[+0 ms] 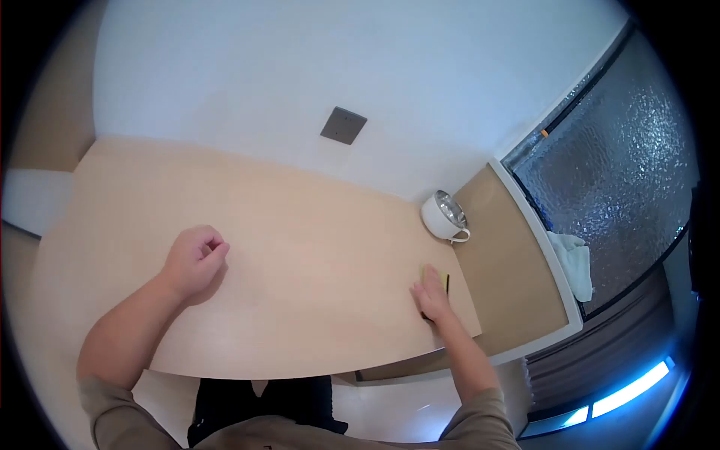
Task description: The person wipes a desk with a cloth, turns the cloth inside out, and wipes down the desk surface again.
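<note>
My left hand is closed in a fist over the left half of the pale wooden desk, thumb against the curled fingers, and nothing shows in it. Near the desk's right end, my right hand is on a small flat yellow thing with black edges. The fingers cover most of it, so its kind cannot be made out. Just beyond that hand, a white mug with a shiny metal inside stands near the back right corner, its handle towards me.
A wooden side panel with a white edge rises at the desk's right. Beyond it are a textured glass window and a pale cloth on the ledge. A dark grey wall plate sits on the white wall behind the desk.
</note>
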Available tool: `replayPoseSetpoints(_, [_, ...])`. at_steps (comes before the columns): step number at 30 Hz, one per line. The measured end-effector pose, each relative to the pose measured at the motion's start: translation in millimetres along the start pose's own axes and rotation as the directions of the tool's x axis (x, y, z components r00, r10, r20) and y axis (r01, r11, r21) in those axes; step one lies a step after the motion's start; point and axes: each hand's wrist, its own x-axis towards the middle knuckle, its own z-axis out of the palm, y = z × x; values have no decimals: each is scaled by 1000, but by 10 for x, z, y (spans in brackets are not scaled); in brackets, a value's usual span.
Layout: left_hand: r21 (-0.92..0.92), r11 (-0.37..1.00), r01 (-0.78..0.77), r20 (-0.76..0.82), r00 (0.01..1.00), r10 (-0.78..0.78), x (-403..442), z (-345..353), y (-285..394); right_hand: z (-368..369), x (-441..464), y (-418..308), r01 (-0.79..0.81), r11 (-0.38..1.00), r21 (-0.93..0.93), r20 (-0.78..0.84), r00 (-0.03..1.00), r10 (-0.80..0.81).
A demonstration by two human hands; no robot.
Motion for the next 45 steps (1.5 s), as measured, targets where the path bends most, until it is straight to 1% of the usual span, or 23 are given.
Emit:
replayPoseSetpoints(2, [48,999,24,42,999,-26,1,25,31,75,-15,-293,24,999,-25,-43,999,-25])
replayPoseSetpoints(5, [-6,999,53,69,996,-52,52,68,-14,-31,-20,-1234,126,992,4,-38,991,-126])
replayPoseSetpoints(7, [19,1000,-24,52,998,23,77,90,-53,-5,-22,-1824,211,977,12,-90,974,-209])
replayPoseSetpoints(9, [30,997,-77,40,996,76,78,62,-59,-114,-45,-2509,250,965,83,-50,968,-246])
replayPoseSetpoints(11, [13,994,-108,34,994,107,70,42,-67,-117,-45,-3096,351,924,150,-7,935,-354])
replayPoseSetpoints(13, [-1,993,-115,12,993,115,78,45,-86,-60,-43,-3659,413,873,259,-34,907,-419])
replayPoseSetpoints(14, [-6,993,-120,3,993,120,86,34,-92,-79,-39,-3839,441,841,314,-51,892,-448])
replayPoseSetpoints(17, [-38,998,-59,-32,998,58,39,-47,-91,-230,14,-4096,409,820,400,67,880,-471])
replayPoseSetpoints(18, [-19,997,-76,-62,995,74,29,-60,-86,-187,37,-4050,400,709,581,-1,871,-492])
replayPoseSetpoints(20, [18,993,-114,-107,988,116,54,-63,-58,-106,119,-3778,345,391,854,-133,869,-476])
replayPoseSetpoints(22, [237,929,-284,-22,954,298,15,-78,126,-319,231,-3430,205,152,967,-147,934,-325])
replayPoseSetpoints(23, [331,869,-367,39,926,376,-23,-33,212,-315,351,-3159,302,161,939,-246,923,-297])
replayPoseSetpoints(24, [333,862,-383,119,924,364,-64,64,258,-248,481,-2908,396,174,902,-344,900,-268])
replayPoseSetpoints(26, [341,842,-419,280,900,334,-183,254,347,-173,590,-2703,272,158,949,-279,960,25])
replayPoseSetpoints(29, [570,675,-469,490,853,179,-297,536,360,185,847,-2398,51,-94,994,-37,988,153])
replayPoseSetpoints(32, [580,671,-462,654,755,-44,-196,498,494,40,748,-2543,169,74,983,-171,985,22])
replayPoseSetpoints(35, [684,611,-398,646,721,-253,-103,635,683,0,671,-2552,219,169,961,-203,973,-105])
replayPoseSetpoints(37, [736,645,-204,532,764,-366,-112,864,830,-3,631,-2508,122,73,990,-116,989,-87])
replayPoseSetpoints(39, [745,636,-203,411,890,-198,-288,1052,732,34,591,-2463,60,-6,998,-60,996,-67])
replayPoseSetpoints(41, [686,692,-226,448,880,-156,-327,923,815,56,581,-2435,62,-76,995,-65,997,-36])
replayPoseSetpoints(42, [686,678,-264,465,876,-129,-366,822,796,16,555,-2444,69,-119,991,-70,998,-6])
replayPoseSetpoints(44, [655,654,-378,536,843,-49,-400,668,692,-21,588,-2409,74,-114,991,-71,997,27])
replayPoseSetpoints(45, [653,662,-367,507,862,-22,-413,597,575,-22,600,-2397,35,-147,988,-30,999,32])
